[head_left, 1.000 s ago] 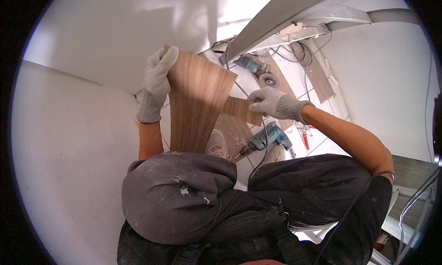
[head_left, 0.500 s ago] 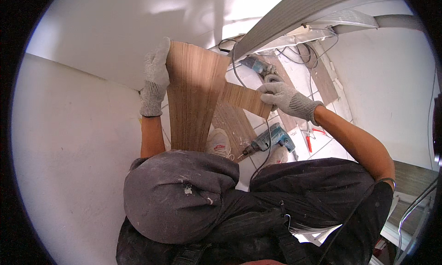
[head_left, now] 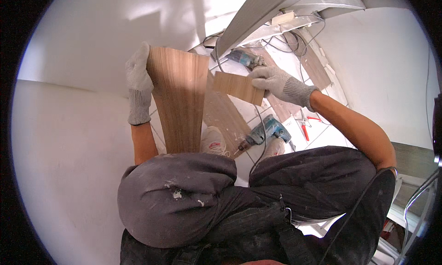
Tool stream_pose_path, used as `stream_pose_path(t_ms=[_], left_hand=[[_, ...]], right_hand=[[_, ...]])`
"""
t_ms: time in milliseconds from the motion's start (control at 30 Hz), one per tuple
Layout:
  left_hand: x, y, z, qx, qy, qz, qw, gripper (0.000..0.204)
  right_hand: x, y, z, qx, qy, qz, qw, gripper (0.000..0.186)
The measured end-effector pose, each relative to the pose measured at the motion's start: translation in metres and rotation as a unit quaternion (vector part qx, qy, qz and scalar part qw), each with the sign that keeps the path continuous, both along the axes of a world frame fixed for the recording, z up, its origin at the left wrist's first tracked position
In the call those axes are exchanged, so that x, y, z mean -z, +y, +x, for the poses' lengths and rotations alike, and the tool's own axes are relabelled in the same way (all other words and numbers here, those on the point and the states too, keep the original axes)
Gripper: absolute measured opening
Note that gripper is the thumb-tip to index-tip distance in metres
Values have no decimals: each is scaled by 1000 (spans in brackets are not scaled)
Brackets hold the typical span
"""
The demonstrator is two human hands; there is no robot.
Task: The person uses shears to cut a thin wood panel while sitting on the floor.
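Observation:
My left hand (head_left: pixel 139 76), in a pale knit glove, is closed on the upper left edge of a tapered wood-look plank (head_left: pixel 177 101), whose lower end meets my left knee. My gloved right hand (head_left: pixel 271 83) grips the right end of a small rectangular wood-look piece (head_left: pixel 232 86); the two pieces are apart. Below them a blue and grey drill (head_left: pixel 271 129) lies on the floor by my right shoe (head_left: pixel 274 148). Red-handled pliers (head_left: pixel 305 129) lie right of the drill.
A blue angle grinder (head_left: pixel 241 58) and coiled cables (head_left: pixel 287 39) lie at the back among floor planks (head_left: pixel 315 67) on white tiles. A grey beam (head_left: pixel 248 16) slants overhead. White walls (head_left: pixel 69 136) close in on left and right, with a metal ladder-like frame (head_left: pixel 410 205) at lower right.
My left hand and the large plank have moved left, opening a gap to the small piece. My right hand has moved slightly up and left with the small piece.

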State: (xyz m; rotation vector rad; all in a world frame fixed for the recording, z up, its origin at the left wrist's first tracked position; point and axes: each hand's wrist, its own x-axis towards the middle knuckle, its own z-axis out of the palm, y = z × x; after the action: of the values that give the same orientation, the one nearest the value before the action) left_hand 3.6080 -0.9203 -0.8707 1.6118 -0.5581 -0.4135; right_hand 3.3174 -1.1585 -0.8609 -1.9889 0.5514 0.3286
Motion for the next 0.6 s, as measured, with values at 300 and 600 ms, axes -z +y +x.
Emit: stream_pose_path(t_ms=[300, 600], left_hand=[[49, 22, 40, -19, -123, 32, 992, 43], [26, 3, 4, 3, -72, 9, 997, 40]], right_hand=[[-1, -49, -31, -49, 55, -154, 985, 42], [52, 8, -58, -3, 154, 82, 985, 41]])
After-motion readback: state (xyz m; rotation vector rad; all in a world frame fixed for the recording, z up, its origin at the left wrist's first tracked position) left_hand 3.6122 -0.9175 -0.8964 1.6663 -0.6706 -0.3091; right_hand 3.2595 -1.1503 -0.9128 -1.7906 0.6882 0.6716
